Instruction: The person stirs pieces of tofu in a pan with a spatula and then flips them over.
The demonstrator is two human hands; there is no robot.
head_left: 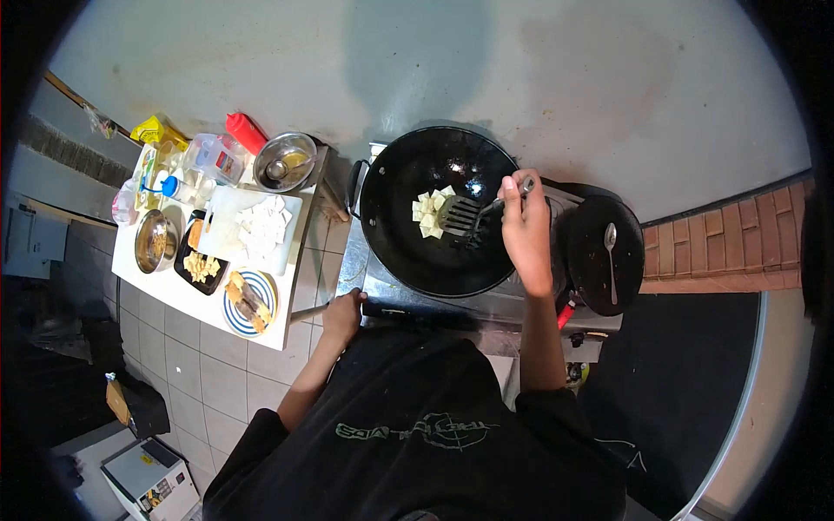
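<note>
A slotted spatula (462,215) is gripped by its handle in my right hand (527,234), fingers closed over the wok's right side. Its slotted head lies against a small cluster of pale cut pieces (428,214) in the black wok (408,260). The wok sits on a metal stove (352,269), and its inside looks wet with oil. At the stove's front left corner, my left hand (344,315) is curled on the edge; its fingertips are partly hidden.
Left, a white table (165,282) holds a cutting board (228,227) with white pieces, metal bowl (285,162), black tray (184,265), striped plate (228,314) and red squeeze bottle (246,133). Right of the wok, a spoon (612,260) rests on a dark round surface (591,247).
</note>
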